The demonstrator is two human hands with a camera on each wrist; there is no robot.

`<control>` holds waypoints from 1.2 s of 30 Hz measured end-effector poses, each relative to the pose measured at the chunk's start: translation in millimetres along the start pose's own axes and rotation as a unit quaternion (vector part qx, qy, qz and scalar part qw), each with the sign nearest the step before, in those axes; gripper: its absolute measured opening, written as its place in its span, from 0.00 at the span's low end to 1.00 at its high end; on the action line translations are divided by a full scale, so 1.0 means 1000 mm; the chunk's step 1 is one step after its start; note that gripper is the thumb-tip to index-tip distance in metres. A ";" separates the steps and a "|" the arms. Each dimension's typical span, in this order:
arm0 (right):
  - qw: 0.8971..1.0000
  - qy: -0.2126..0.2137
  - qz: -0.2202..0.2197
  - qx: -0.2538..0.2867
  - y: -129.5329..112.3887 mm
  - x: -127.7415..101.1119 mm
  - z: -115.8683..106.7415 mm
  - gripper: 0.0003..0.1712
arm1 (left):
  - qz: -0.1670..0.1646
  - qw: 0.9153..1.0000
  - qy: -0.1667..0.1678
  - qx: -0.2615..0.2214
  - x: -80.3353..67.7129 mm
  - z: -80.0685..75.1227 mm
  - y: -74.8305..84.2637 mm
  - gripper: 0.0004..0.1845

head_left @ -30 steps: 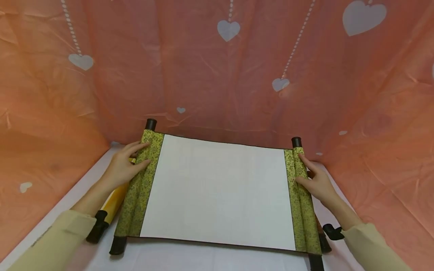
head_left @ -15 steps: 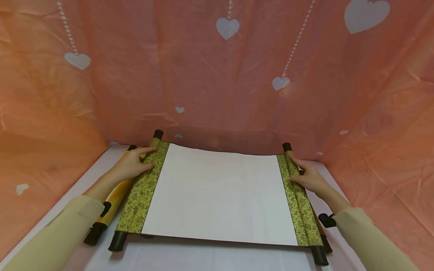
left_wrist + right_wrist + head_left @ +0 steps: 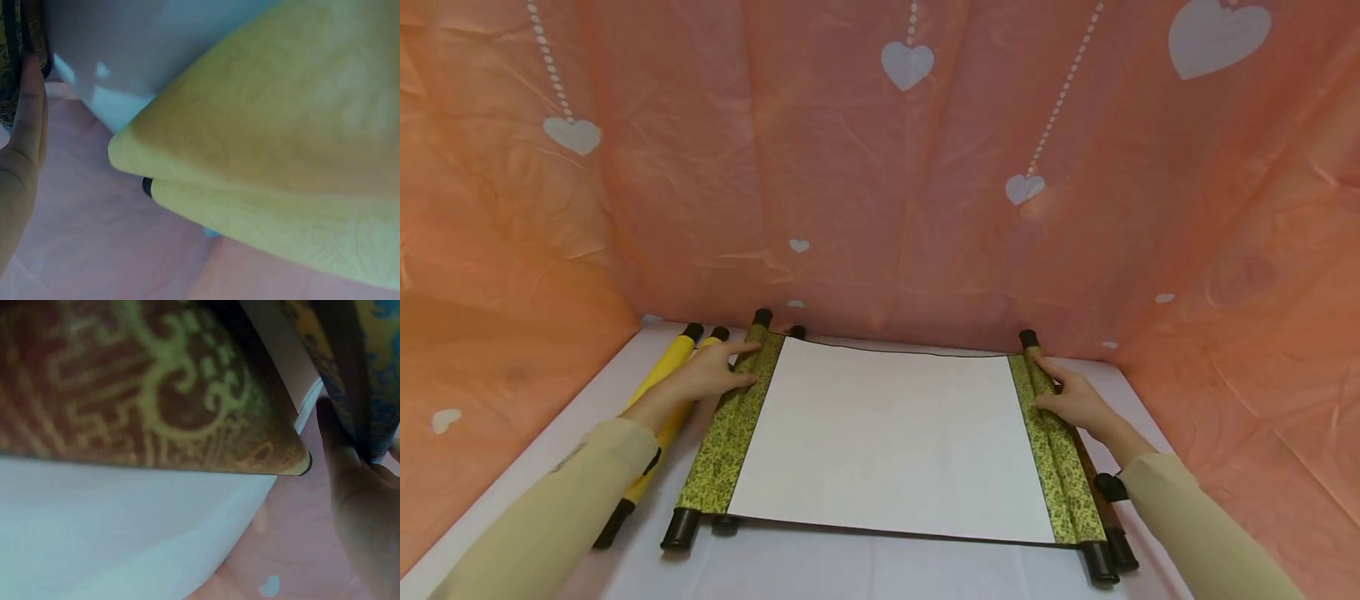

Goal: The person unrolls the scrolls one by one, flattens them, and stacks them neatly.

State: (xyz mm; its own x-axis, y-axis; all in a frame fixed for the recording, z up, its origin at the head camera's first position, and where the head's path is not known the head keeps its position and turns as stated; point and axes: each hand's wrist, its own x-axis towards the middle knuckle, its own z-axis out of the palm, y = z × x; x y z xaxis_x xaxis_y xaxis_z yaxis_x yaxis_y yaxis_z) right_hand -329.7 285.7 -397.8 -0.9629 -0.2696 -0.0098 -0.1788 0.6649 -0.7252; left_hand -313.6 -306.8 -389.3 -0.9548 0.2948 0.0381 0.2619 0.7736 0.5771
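Observation:
An unrolled scroll (image 3: 895,442) with white paper, yellow-green patterned ends and black roller knobs spans the middle of the head view. My left hand (image 3: 711,372) pinches its left roller (image 3: 724,442) near the far end, thumb and fingers on either side. On the opposite side my right hand (image 3: 1078,406) grips the right roller (image 3: 1063,467) the same way. In the left wrist view, fingers (image 3: 28,119) reach the patterned roller at the upper left. The right wrist view catches the thumb (image 3: 334,437) against a blue-and-gold looking roller edge (image 3: 381,375).
Two yellow scrolls (image 3: 664,368) with black knobs lie on the white table (image 3: 850,575) left of the open one. A brown patterned scroll (image 3: 156,394) lies partly under its right end. More black knobs (image 3: 725,525) peek from beneath. Orange heart-printed cloth (image 3: 850,167) walls the back and sides.
Both hands have lowered the open scroll toward the table, its far edge sinking in the head view. The left end has shifted right, uncovering more of the yellow scrolls.

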 end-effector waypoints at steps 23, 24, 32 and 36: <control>0.995 -0.071 0.015 -0.063 0.006 0.011 0.000 0.48 | 0.001 1.000 -0.005 0.023 0.008 0.018 -0.007 0.32; 0.995 -0.071 0.017 -0.063 0.006 0.011 0.000 0.48 | 0.001 1.000 -0.003 0.022 0.008 0.019 -0.007 0.32; 0.996 -0.061 0.026 -0.057 0.008 0.015 0.001 0.48 | -0.017 1.000 0.011 0.017 0.013 0.022 -0.010 0.31; 0.995 -0.060 0.023 -0.081 0.007 0.015 0.002 0.48 | -0.023 0.999 0.014 0.023 0.014 0.024 -0.010 0.30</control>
State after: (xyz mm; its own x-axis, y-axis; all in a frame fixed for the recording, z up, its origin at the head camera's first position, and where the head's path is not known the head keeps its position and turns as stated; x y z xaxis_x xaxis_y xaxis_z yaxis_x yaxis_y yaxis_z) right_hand -345.1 284.7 -404.7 -0.9414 -0.3110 -0.1301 -0.1746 0.7799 -0.6010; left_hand -326.1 -296.7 -414.0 -0.9692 0.2435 0.0357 0.2238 0.8113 0.5401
